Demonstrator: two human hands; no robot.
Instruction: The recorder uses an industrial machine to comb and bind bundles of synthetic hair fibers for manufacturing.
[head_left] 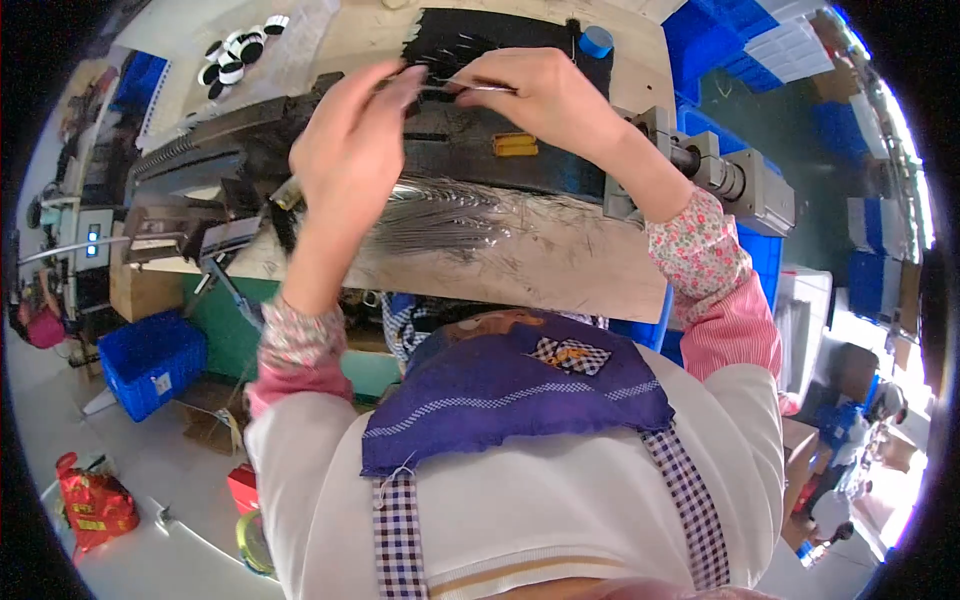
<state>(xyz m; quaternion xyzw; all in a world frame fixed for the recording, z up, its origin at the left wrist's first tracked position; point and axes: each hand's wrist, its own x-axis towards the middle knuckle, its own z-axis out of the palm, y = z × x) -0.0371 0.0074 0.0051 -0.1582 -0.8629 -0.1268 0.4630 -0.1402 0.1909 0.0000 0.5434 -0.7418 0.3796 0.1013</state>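
Note:
My right hand (550, 95) is closed in a pinch on thin metal wire (488, 88), held above the dark metal fixture on the bench. To its left, my left hand (350, 140) has its fingertips pinched at the other end of the wire, slightly blurred by motion. Below the hands, a pile of thin metal wires (430, 215) lies along the near side of the fixture (450, 150). Beyond the fingers, more short thin pieces lie scattered on a black mat (440, 30). A small yellow block (515, 145) rests on the fixture under my right hand.
A blue round cap (596, 41) stands at the mat's right corner. Several white-and-black round parts (235, 58) sit at the far left. A metal cylinder mechanism (720, 170) juts out at the bench's right end. Blue bins (152, 362) stand on the floor.

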